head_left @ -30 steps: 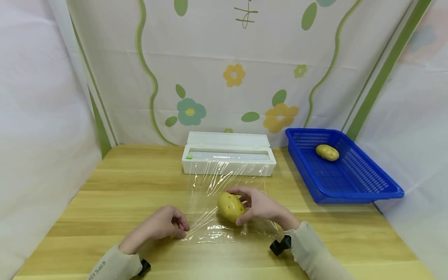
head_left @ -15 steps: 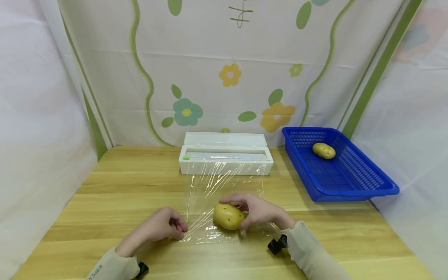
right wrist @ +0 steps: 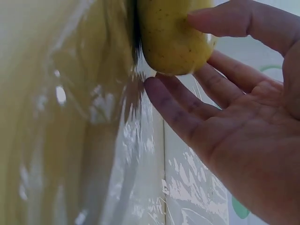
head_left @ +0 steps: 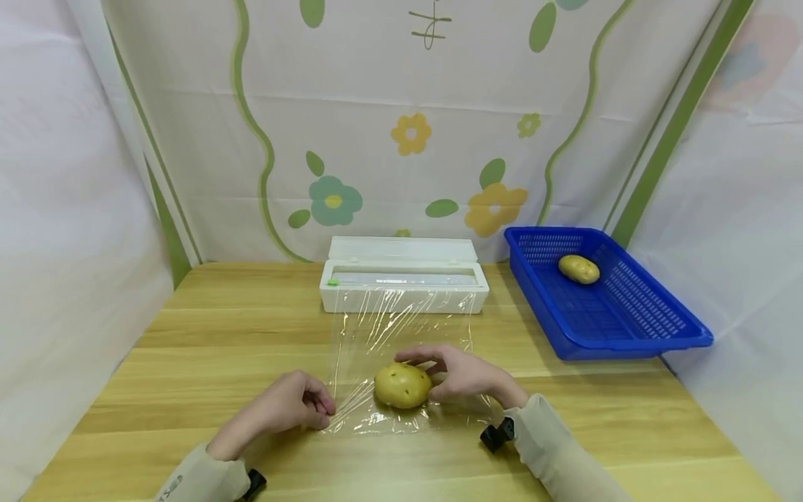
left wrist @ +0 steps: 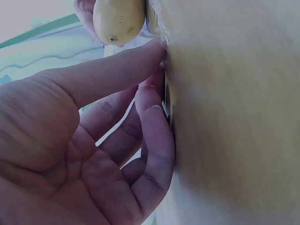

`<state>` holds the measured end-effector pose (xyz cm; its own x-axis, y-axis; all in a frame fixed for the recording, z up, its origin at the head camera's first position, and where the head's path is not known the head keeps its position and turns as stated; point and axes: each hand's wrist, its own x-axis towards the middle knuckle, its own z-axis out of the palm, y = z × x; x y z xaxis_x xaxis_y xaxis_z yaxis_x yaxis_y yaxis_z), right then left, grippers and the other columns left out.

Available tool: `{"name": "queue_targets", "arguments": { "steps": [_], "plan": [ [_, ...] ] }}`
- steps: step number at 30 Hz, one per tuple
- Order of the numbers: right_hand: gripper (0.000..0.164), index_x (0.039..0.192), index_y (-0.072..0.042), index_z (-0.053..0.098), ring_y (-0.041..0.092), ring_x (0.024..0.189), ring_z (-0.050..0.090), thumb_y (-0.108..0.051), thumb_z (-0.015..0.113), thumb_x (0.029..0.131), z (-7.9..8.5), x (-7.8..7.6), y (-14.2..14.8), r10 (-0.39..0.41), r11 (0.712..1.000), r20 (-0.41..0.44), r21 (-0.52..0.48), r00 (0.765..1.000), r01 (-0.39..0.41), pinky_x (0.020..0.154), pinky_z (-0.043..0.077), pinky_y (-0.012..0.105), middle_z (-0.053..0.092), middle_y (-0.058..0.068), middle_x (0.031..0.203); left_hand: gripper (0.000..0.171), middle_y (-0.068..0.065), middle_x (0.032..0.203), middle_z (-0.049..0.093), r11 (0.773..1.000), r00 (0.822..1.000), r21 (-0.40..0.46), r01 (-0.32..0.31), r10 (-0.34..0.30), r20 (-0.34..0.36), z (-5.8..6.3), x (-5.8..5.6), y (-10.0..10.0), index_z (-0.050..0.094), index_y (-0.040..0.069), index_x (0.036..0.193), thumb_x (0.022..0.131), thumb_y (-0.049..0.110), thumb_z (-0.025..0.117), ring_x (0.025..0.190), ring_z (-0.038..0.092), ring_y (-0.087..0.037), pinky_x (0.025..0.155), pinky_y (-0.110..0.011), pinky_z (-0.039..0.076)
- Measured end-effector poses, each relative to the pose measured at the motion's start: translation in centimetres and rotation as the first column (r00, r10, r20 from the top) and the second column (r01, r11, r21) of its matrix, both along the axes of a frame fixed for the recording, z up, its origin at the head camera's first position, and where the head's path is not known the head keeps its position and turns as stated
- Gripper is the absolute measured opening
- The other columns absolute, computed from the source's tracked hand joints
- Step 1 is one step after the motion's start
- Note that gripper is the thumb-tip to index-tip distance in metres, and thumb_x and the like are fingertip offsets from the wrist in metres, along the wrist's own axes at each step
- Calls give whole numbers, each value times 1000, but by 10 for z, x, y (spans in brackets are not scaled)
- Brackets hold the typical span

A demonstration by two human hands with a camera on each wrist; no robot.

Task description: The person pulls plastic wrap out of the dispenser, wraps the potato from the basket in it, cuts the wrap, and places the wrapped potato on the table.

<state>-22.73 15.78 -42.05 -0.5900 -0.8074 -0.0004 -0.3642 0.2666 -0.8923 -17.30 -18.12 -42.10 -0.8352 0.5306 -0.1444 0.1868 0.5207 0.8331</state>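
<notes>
A yellow potato lies lengthwise on a sheet of cling film. The film runs from the open white dispenser box towards the person. My right hand loosely holds the potato from its right end, index finger at the far side and thumb nearer the person. In the right wrist view, the thumb tip overlaps the potato, and some fingers pass partly behind it. Low over the table, my left hand pinches the film's near left corner. Its fingertips meet at the film's edge in the left wrist view.
A blue plastic basket stands at the right, with another potato inside. Behind the dispenser hangs a flower-printed curtain. Bare wooden tabletop extends left of the film, and white cloth walls flank both sides.
The potato has turned from a steep slant to lying nearly crosswise on the film, shifting slightly towards the person and left. My left hand keeps its pinch on the corner.
</notes>
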Motion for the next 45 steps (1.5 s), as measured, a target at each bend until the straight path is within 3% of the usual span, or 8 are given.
{"name": "queue_targets", "arguments": {
  "steps": [12,21,25,28,35,38,41,45],
  "plan": [
    [66,138,-3,53,28,118,56,-8,83,79,2,-2,4,-29,1000,34,-12,999,29,97,46,42,56,6,136,14,1,73,64,1000,1000,-14,3,-3,-12,0,6,0,72,9,82,76,2,83,68,58,-16,58,-25,49],
    [60,133,-4,57,31,116,55,-26,82,83,16,11,30,-97,994,-238,26,966,106,93,48,45,59,12,131,15,7,81,66,994,982,-20,105,-107,-157,5,4,6,73,10,91,81,15,82,70,58,-12,63,-26,50],
    [37,113,-13,68,23,96,62,-26,83,82,18,24,48,-81,995,-464,14,882,99,77,54,36,66,3,110,22,8,86,65,986,952,-74,146,-161,-262,12,5,14,74,14,95,80,26,84,65,55,-8,60,-26,49],
    [25,100,-13,71,18,81,63,-22,84,81,16,35,51,-13,999,-605,30,796,39,65,54,27,66,-1,97,28,8,88,63,965,908,-172,198,-247,-338,17,6,27,74,16,94,76,34,86,65,53,-6,61,-25,47],
    [28,96,-15,73,3,82,55,-40,79,82,11,56,29,197,956,-774,287,602,56,72,47,19,61,-8,92,17,16,83,52,850,708,-475,228,-480,-518,9,6,53,70,25,85,81,38,80,69,48,0,59,-21,42],
    [21,90,-19,71,2,78,52,-38,78,83,7,60,18,257,933,-793,353,553,72,68,47,19,58,-10,88,11,17,80,51,840,642,-497,219,-508,-574,4,7,57,69,25,80,86,27,77,68,48,0,57,-20,41],
    [11,84,-19,68,3,71,51,-26,76,85,1,64,13,271,928,-836,359,478,102,57,45,19,54,-9,82,13,14,79,51,852,624,-483,203,-492,-607,4,9,59,67,22,79,90,18,73,67,48,-2,57,-20,42],
    [11,80,-16,63,5,61,46,-15,72,87,-4,69,11,242,939,-888,316,391,137,46,39,19,49,-7,76,13,10,80,48,862,644,-481,161,-461,-610,8,13,61,62,18,82,93,13,67,66,46,-5,57,-21,42]
  ]
}}
